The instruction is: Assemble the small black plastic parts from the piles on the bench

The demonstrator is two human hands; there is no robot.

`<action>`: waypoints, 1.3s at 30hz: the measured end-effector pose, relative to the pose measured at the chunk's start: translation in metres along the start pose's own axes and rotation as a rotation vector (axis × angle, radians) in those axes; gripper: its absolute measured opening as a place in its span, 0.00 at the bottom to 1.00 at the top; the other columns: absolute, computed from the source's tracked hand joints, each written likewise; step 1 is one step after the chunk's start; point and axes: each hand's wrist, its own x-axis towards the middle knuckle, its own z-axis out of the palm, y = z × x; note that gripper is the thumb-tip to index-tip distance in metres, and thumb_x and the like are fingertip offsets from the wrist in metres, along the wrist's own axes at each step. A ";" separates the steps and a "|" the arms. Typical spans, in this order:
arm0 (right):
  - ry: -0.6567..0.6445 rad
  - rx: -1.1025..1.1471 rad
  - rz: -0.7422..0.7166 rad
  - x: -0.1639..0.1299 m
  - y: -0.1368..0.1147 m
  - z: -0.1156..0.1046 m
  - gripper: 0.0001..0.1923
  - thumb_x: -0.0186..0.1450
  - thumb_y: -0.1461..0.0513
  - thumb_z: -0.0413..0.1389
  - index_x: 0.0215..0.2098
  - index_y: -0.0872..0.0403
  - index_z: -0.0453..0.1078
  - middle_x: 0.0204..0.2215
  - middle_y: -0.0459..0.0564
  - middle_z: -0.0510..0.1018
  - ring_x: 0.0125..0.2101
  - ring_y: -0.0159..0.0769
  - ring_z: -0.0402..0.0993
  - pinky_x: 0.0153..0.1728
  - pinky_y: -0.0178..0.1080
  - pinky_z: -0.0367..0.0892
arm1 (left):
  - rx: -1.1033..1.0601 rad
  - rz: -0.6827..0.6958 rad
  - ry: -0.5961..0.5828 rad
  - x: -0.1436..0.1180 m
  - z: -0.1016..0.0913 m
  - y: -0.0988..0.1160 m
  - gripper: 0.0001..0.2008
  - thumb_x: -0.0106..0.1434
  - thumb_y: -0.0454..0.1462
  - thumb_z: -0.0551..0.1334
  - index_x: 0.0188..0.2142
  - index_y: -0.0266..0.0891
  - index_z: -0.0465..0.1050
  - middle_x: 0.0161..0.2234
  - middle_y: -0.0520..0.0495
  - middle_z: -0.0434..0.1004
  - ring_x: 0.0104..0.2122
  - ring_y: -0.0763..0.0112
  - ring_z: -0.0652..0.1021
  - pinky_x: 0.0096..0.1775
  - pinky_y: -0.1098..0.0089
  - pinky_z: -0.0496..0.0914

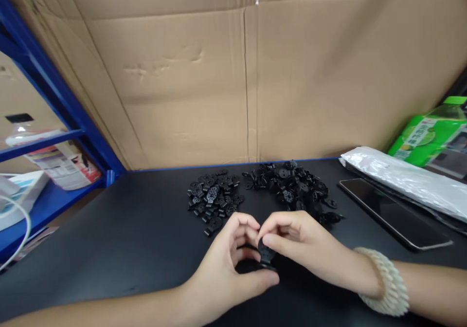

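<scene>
Between my two hands is a small black plastic clip [266, 253] with a round, perforated head. My left hand [233, 263] curls around its lower end, with the thumb below and the fingers behind. From the right, my right hand [297, 237] pinches the upper part between thumb and forefinger; a braided band circles that wrist. Just beyond my hands lies a pile of similar black clips [213, 195] on the left. A second, looser heap of black pieces [292, 183] spreads to the right of it.
The black tabletop [120, 239] ends at a cardboard wall [182, 88]. To the right lie a phone [394, 212], a white plastic package [404, 173] and a green bottle [416, 137]. A blue metal rack [58, 88] with a plastic jug [65, 159] stands at the left.
</scene>
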 end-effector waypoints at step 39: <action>-0.065 -0.122 0.034 -0.010 0.012 0.010 0.21 0.72 0.49 0.39 0.28 0.52 0.58 0.24 0.44 0.66 0.26 0.32 0.61 0.30 0.35 0.58 | -0.065 -0.149 0.215 0.007 -0.006 0.023 0.10 0.56 0.40 0.66 0.29 0.35 0.73 0.23 0.50 0.75 0.25 0.72 0.75 0.31 0.72 0.72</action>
